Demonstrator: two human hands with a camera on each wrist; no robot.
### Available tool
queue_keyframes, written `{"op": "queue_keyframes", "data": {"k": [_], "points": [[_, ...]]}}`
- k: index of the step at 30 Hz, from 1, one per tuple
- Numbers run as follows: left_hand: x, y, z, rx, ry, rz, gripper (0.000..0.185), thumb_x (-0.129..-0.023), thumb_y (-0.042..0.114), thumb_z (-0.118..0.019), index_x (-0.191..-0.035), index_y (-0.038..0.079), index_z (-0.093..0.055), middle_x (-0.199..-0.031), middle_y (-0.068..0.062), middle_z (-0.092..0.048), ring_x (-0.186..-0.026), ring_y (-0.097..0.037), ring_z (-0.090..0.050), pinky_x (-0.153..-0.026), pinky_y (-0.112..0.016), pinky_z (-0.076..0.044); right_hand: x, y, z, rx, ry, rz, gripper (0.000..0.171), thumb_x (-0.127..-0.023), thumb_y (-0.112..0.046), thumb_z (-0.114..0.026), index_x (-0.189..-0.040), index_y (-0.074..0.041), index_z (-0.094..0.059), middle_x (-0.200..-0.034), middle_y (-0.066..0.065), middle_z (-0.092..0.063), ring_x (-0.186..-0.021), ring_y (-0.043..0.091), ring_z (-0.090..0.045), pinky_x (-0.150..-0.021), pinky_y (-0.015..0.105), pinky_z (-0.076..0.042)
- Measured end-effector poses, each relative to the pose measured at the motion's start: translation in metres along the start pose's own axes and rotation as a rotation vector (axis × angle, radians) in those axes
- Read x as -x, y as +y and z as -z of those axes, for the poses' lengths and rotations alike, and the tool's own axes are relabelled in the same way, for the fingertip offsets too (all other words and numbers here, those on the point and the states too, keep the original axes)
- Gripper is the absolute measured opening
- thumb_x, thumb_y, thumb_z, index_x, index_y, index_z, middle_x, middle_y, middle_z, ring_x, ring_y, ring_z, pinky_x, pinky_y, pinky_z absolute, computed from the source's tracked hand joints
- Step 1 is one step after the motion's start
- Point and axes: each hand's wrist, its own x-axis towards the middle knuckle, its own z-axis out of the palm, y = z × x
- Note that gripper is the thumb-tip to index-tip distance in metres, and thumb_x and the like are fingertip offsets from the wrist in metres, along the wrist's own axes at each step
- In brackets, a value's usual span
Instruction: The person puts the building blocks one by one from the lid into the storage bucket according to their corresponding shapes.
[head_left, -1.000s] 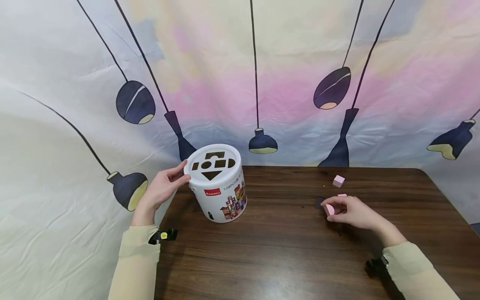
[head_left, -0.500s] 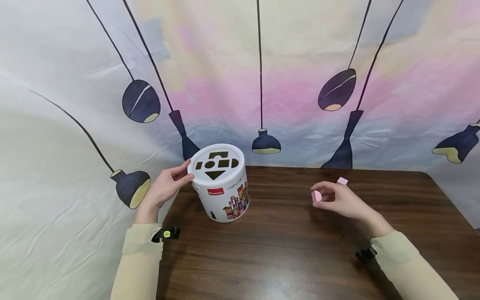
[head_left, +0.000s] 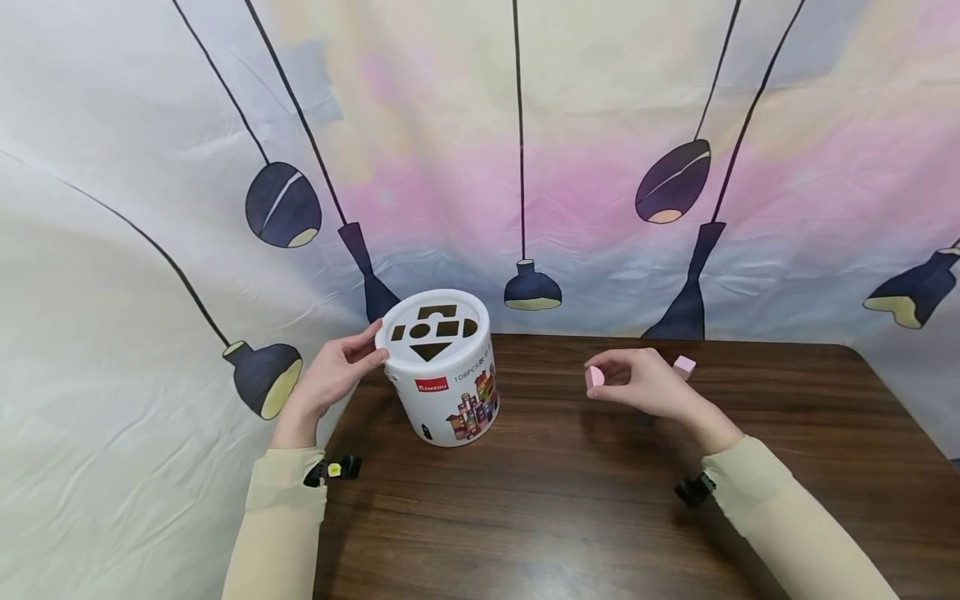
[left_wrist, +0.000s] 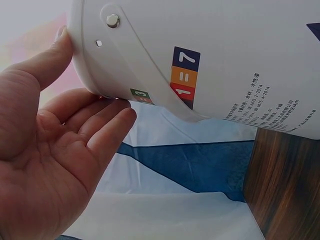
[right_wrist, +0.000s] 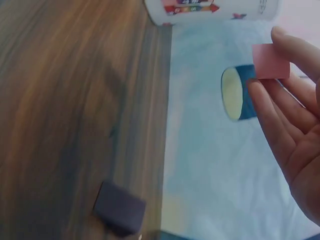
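Seen from the head camera over a dark wooden table: left hand resting against the side of a white cylindrical bucket, fingers nearly straight and spread along the wall just under the lid's rim, thumb up against the rim, nothing gripped. Bucket upright near the table's far left corner, its lid pierced with shape cut-outs. To the right, well apart from the bucket, right hand raised above the tabletop, pinching a small pink block between thumb and fingertips. In the right wrist view, same pink block held at the fingertips. Second pink block lying on the table just behind the right hand. Small dark block lying near the table's edge in the right wrist view. Behind, a fabric backdrop printed with hanging lamps.
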Motion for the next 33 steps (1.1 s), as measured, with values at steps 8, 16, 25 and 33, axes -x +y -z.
{"op": "queue_keyframes", "data": {"k": [8, 16, 25, 33], "points": [[-0.001, -0.002, -0.001, -0.016, 0.006, -0.006, 0.071, -0.106, 0.035, -0.071, -0.165, 0.009, -0.04, -0.169, -0.008, -0.039, -0.149, -0.033, -0.047, -0.117, -0.05, -0.041, -0.027, -0.023, -0.014, -0.017, 0.077, 0.099, 0.039, -0.089, -0.023, -0.091, -0.123, -0.011, -0.079, -0.107, -0.005, -0.079, -0.093, 0.01, -0.075, -0.082, 0.031, -0.062], [-0.001, -0.002, 0.0, -0.01, 0.008, -0.004, 0.071, -0.106, 0.035, -0.071, -0.164, 0.009, -0.041, -0.169, -0.007, -0.039, -0.15, -0.031, -0.046, -0.118, -0.05, -0.04, -0.053, -0.044, -0.023, -0.013, 0.093, 0.142, 0.037, -0.087, -0.022, -0.093, -0.12, -0.01, -0.081, -0.105, -0.004, -0.079, -0.092, 0.009, -0.075, -0.08, 0.031, -0.063], [0.002, 0.001, 0.0, -0.029, 0.007, 0.002, 0.071, -0.106, 0.036, -0.071, -0.165, 0.009, -0.04, -0.168, -0.008, -0.04, -0.151, -0.033, -0.045, -0.118, -0.052, -0.039, -0.091, -0.077, -0.027, -0.064, 0.113, 0.163, 0.039, -0.089, -0.026, -0.092, -0.122, -0.01, -0.079, -0.109, 0.0, -0.078, -0.1, 0.015, -0.075, -0.083, 0.033, -0.064], [0.001, 0.001, 0.0, -0.019, -0.004, 0.0, 0.072, -0.106, 0.036, -0.071, -0.165, 0.008, -0.04, -0.169, -0.008, -0.039, -0.151, -0.033, -0.044, -0.118, -0.052, -0.039, -0.116, -0.095, -0.035, -0.133, 0.102, 0.137, 0.036, -0.091, -0.026, -0.089, -0.123, -0.012, -0.079, -0.109, -0.002, -0.079, -0.1, 0.014, -0.075, -0.084, 0.031, -0.064]]}}
